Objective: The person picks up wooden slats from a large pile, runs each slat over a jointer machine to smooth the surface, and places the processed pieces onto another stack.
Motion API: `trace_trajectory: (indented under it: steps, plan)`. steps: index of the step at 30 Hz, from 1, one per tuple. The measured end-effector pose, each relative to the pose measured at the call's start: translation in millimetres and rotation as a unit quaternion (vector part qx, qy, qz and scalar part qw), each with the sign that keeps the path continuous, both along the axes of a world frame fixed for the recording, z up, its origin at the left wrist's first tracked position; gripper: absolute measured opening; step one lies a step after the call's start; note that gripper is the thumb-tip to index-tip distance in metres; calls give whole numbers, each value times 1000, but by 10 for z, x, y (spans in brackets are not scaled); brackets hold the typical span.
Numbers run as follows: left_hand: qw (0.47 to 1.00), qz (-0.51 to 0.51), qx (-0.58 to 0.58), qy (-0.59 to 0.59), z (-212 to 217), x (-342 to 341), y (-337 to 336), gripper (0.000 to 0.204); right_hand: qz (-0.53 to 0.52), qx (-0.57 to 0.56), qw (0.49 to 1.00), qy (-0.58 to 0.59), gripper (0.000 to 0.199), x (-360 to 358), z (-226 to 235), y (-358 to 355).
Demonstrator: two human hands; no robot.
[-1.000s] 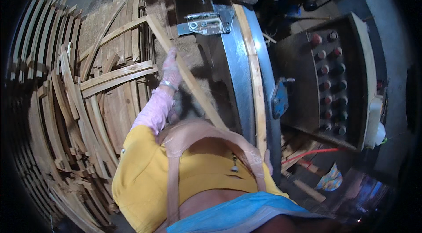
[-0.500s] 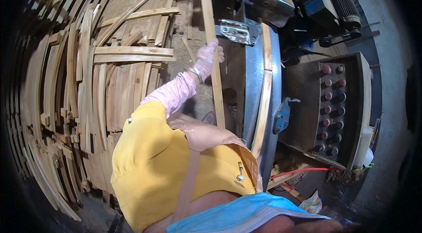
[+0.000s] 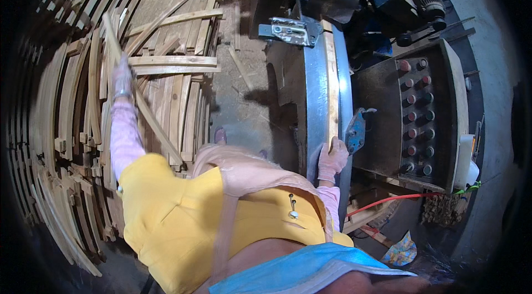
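Observation:
At the left, my left hand (image 3: 122, 77) is closed around the middle of a long wooden strip (image 3: 156, 128), which slants over the stacked boards; the hand is slightly blurred. My right hand (image 3: 332, 160) grips the near end of another wooden strip (image 3: 332, 89) lying lengthwise on the blue-grey metal machine bed (image 3: 316, 100). A second strip (image 3: 326, 26) shows beyond it, toward the dark machine head (image 3: 332, 0).
Piles of wooden strips (image 3: 66, 94) fill the left side. A metal guide bracket (image 3: 291, 32) juts from the bed. To the right stand a blue metal fitting (image 3: 357, 132) and a control panel (image 3: 418, 116) with several buttons. A red hose (image 3: 382, 200) crosses lower right.
My left hand has carried its strip from beside the machine leftward over the wood pile. My right hand has come into view, holding the end of the strip on the bed.

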State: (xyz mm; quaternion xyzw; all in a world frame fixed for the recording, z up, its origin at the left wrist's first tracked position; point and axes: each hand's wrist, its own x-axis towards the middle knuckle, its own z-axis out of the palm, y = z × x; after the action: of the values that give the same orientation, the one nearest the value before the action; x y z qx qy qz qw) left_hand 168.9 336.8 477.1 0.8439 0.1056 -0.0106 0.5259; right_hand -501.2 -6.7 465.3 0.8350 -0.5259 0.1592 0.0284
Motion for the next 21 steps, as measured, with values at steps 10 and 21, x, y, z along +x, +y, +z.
trace_trajectory:
  steps: [10, 21]
  plan:
    - [973, 129, -189, 31, 189, -1153, 779, 52, 111, -109, 988, -8, 20, 1041, -313, -1331]
    - [952, -12, -304, 37, -78, -112, 478, 49, 74, 32, 994, -72, 29, 2252, -220, -2547]
